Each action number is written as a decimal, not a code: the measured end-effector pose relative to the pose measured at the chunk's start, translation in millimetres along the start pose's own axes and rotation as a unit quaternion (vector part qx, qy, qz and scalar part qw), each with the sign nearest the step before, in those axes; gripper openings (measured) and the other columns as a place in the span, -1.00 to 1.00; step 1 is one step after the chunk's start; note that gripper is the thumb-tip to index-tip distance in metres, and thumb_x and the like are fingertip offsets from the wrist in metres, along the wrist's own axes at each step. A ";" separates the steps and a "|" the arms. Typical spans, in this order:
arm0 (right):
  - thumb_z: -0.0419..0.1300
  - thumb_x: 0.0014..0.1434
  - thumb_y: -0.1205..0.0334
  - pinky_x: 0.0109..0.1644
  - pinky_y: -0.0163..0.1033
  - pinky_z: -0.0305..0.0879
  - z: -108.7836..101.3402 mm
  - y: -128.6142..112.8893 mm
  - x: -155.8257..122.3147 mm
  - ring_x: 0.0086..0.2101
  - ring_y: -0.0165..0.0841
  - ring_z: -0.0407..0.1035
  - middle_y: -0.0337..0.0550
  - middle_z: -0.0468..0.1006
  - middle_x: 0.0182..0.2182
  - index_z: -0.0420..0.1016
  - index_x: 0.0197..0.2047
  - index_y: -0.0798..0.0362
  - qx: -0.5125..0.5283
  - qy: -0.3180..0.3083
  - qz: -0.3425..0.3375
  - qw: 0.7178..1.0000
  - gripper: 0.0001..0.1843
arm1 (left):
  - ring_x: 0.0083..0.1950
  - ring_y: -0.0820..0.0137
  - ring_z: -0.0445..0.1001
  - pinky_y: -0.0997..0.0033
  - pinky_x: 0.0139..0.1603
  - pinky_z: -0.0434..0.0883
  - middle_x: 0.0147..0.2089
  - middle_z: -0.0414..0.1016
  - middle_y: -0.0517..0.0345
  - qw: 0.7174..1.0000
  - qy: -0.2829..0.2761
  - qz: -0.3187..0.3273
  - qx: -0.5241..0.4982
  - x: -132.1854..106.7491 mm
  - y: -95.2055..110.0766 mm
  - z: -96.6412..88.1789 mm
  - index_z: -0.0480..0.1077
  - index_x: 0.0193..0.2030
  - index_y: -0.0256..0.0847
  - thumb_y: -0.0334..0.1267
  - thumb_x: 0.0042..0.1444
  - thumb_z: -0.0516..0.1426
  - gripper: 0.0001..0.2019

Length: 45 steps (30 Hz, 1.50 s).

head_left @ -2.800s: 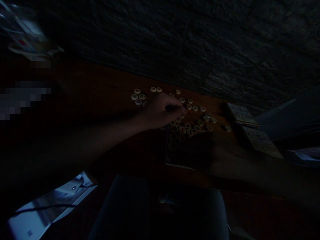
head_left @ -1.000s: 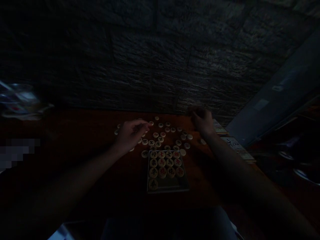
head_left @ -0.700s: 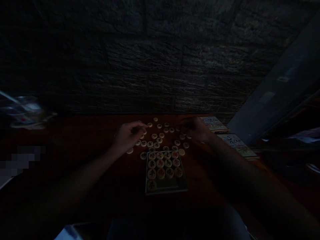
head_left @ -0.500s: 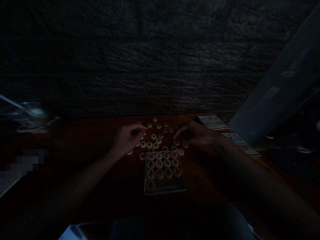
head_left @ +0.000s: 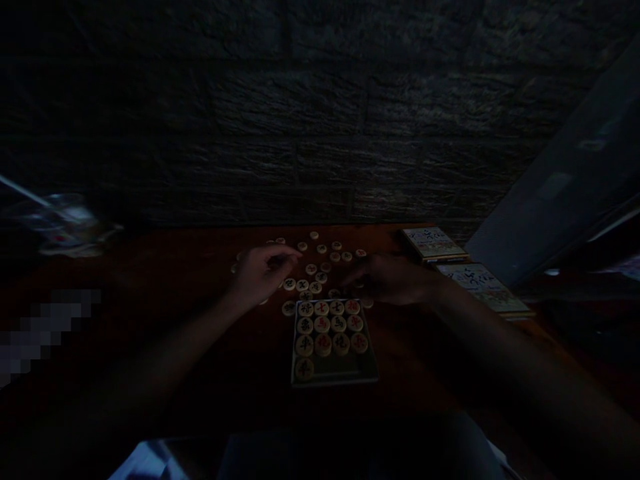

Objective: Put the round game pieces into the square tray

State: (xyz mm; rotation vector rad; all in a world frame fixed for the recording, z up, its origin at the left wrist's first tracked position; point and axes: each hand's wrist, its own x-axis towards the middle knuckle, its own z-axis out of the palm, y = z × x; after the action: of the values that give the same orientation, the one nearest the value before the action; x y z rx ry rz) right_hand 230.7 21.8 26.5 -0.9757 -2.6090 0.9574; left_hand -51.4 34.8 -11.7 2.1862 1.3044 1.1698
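Observation:
Chinese chess pieces lie scattered on the dark wooden table, among them a round piece (head_left: 314,235) at the back. My left hand (head_left: 265,270) hovers at the left of the scatter, thumb and index curled into a pinch; whatever is between the tips is too dark to make out. Over the pieces on the right, my right hand (head_left: 387,277) reaches in with its fingers stretched out and downward; no held piece shows. Between my forearms sits a shallow square box (head_left: 335,383). Rows of black- and red-marked pieces fill most of it, with a single piece (head_left: 305,368) in its nearest row.
Two printed boxes, one farther back (head_left: 434,241) and one nearer (head_left: 480,287), lie on the table's right side. A clear cup with a straw (head_left: 70,227) stands far left. A stone wall (head_left: 320,153) rises behind the table. The light is very dim.
My right hand has moved lower and toward the box, over the nearer right pieces. The left hand keeps its pinched shape in nearly the same place. The box's contents look the same.

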 end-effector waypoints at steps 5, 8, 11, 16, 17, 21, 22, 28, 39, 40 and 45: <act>0.23 0.25 0.36 -0.19 -0.28 0.40 4.5 6.5 2.1 -0.28 -0.34 0.56 -0.17 0.72 -0.25 0.71 -0.08 0.04 -0.023 0.015 0.014 1.000 -0.75 | -0.14 0.30 0.66 0.32 -0.13 0.53 -0.14 0.72 0.05 1.000 -0.008 0.010 -0.012 -0.4 -0.1 1.8 0.63 -0.18 -0.15 -0.24 0.24 0.18 -0.83; 0.21 0.27 0.37 -0.13 -0.27 0.41 8.1 12.7 4.0 -0.19 -0.32 0.58 -0.13 0.71 -0.16 0.69 -0.08 0.05 -0.036 0.063 0.012 0.997 -0.77 | -0.13 0.32 0.66 0.31 -0.08 0.52 -0.14 0.72 0.08 1.000 -0.014 0.019 -0.014 -2.3 3.7 3.6 0.62 -0.17 -0.13 -0.25 0.26 0.16 -0.82; 0.19 0.34 0.26 -0.23 -0.29 0.41 14.9 14.3 7.3 -0.29 -0.36 0.56 -0.13 0.70 -0.18 0.64 0.00 0.04 0.007 0.143 0.018 0.990 -0.76 | -0.14 0.33 0.66 0.32 -0.10 0.51 -0.16 0.72 0.11 0.998 -0.042 0.023 -0.050 -5.8 10.9 7.5 0.62 -0.18 -0.13 -0.23 0.27 0.16 -0.82; 0.41 0.19 0.09 -0.42 -0.34 0.41 32.2 -2.3 16.6 -0.45 -0.41 0.49 -0.12 0.69 -0.27 0.49 0.12 0.07 0.245 0.204 0.044 0.947 -0.52 | -0.12 0.34 0.65 0.35 -0.11 0.53 -0.12 0.71 0.08 0.985 -0.088 0.018 -0.148 -11.8 20.2 13.9 0.61 -0.11 -0.16 -0.21 0.25 0.20 -0.83; 0.45 0.14 0.11 -0.41 -0.34 0.42 35.1 -6.4 18.3 -0.45 -0.42 0.49 -0.13 0.69 -0.29 0.50 0.08 0.08 0.278 0.206 0.042 0.937 -0.52 | -0.11 0.34 0.65 0.35 -0.10 0.53 -0.11 0.70 0.07 0.982 -0.091 0.019 -0.163 -12.6 20.9 14.2 0.60 -0.10 -0.17 -0.20 0.24 0.21 -0.82; 0.48 0.10 0.11 -0.40 -0.36 0.43 43.1 -14.5 21.5 -0.44 -0.43 0.50 -0.11 0.70 -0.32 0.62 -0.09 0.10 0.305 0.209 0.023 0.929 -0.65 | -0.14 0.35 0.65 0.38 -0.15 0.54 -0.13 0.69 0.05 0.969 -0.107 0.000 -0.221 -14.2 22.9 13.5 0.59 -0.10 -0.19 -0.18 0.21 0.25 -0.81; 0.47 0.12 0.10 -0.41 -0.36 0.44 44.5 -14.4 21.3 -0.44 -0.42 0.51 -0.10 0.70 -0.31 0.64 -0.09 0.08 0.301 0.217 0.020 0.928 -0.66 | -0.17 0.36 0.65 0.39 -0.17 0.54 -0.15 0.69 0.05 0.965 -0.109 -0.010 -0.237 -14.3 23.6 13.4 0.59 -0.11 -0.20 -0.19 0.19 0.26 -0.81; 0.34 0.25 0.08 -0.49 -0.36 0.41 47.7 -15.1 18.0 -0.50 -0.43 0.49 -0.13 0.70 -0.31 0.68 0.01 0.00 0.263 0.243 0.021 0.933 -0.69 | -0.27 0.39 0.64 0.42 -0.27 0.54 -0.24 0.69 0.07 0.954 -0.098 -0.055 -0.278 -14.8 26.4 15.8 0.60 -0.23 -0.19 -0.19 0.13 0.31 -0.86; 0.48 0.05 -0.03 -0.64 -0.39 0.29 52.2 -26.6 21.4 -0.62 -0.44 0.39 -0.19 0.61 -0.52 0.68 -0.31 0.08 0.297 0.293 0.071 0.906 -0.67 | -0.19 0.33 0.67 0.38 -0.16 0.58 -0.19 0.72 0.09 0.980 -0.046 -0.009 -0.195 -22.7 39.2 16.4 0.63 -0.19 -0.17 -0.30 0.14 0.29 -0.89; 0.48 0.05 -0.04 -0.64 -0.39 0.28 52.5 -26.5 21.3 -0.63 -0.44 0.38 -0.19 0.60 -0.53 0.68 -0.33 0.07 0.298 0.295 0.069 0.905 -0.67 | -0.18 0.33 0.67 0.38 -0.15 0.59 -0.17 0.72 0.10 0.980 -0.039 -0.010 -0.194 -23.1 40.2 16.5 0.63 -0.16 -0.17 -0.31 0.13 0.30 -0.86; 0.43 0.12 -0.04 -0.53 -0.37 0.34 50.4 -27.4 20.6 -0.58 -0.44 0.43 -0.20 0.60 -0.54 0.71 -0.30 0.07 0.301 0.295 0.052 0.905 -0.68 | -0.13 0.32 0.69 0.36 -0.10 0.61 -0.10 0.72 0.06 0.973 -0.031 -0.017 -0.230 -23.3 41.1 17.6 0.63 -0.06 -0.17 -0.30 0.15 0.30 -0.78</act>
State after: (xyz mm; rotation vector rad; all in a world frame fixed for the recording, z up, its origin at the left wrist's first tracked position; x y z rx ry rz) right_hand 181.4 -6.1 4.2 -1.0235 -1.6324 1.1635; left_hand -19.9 -4.3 -7.3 1.8388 0.9263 1.2341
